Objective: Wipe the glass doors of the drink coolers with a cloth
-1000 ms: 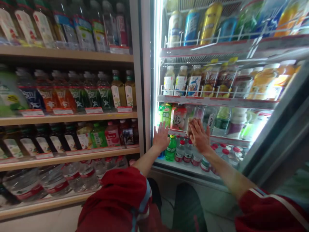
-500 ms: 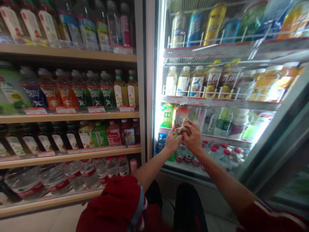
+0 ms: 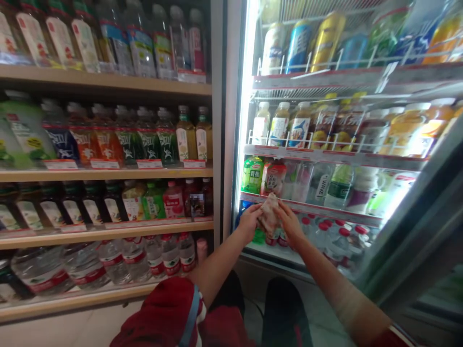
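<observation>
Between my two hands is a crumpled, pale cloth with brownish-pink patches. My left hand pinches its left edge, while the fingers of my right hand grip its upper right side. Both hands are in front of the lower shelves of the lit drinks fridge. Just above the cloth stand a red-labelled bottle and a green-labelled bottle. Red-capped bottles on the fridge floor are partly hidden behind the cloth and my right hand.
Wooden shelves packed with bottled drinks rise on the left. The fridge door slants open at the right. Cans and bottles fill the upper fridge shelves behind wire rails. A fridge post divides the two units. My knees are below.
The cloth was bunched tightly between my fingers and is now spread wider. My hands have moved apart and slightly lower, and the view has shifted a little.
</observation>
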`<control>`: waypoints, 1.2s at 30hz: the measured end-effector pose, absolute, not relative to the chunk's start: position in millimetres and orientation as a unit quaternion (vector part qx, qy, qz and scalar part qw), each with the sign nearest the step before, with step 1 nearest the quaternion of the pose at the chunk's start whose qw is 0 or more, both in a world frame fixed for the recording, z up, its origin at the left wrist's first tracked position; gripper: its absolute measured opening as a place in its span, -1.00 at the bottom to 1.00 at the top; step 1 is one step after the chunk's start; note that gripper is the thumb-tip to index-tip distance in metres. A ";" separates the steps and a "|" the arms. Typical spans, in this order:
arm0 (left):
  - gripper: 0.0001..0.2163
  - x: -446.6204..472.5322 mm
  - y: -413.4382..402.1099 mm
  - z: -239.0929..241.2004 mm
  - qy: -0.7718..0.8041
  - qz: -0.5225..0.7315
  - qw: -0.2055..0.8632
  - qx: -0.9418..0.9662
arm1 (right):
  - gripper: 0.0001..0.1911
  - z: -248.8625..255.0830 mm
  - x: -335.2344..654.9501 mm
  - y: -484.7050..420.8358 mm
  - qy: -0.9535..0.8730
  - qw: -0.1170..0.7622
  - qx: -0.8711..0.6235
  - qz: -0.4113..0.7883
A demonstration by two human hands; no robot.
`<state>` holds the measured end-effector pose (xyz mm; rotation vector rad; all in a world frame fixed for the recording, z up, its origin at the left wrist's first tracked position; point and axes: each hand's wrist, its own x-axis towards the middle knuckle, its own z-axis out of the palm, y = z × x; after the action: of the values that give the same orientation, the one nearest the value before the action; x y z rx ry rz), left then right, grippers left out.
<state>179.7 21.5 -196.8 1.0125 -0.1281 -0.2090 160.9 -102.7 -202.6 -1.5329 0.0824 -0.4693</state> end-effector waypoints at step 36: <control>-0.77 164.5 38.1 -219.8 -0.013 -0.051 0.828 0.558 | -0.54 -212.0 127.5 -86.7 -0.059 0.448 -0.797 -0.400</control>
<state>164.5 38.1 -219.8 1.1840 -0.0267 -0.1073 127.5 -86.7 -212.0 -1.9724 -0.1454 -0.9897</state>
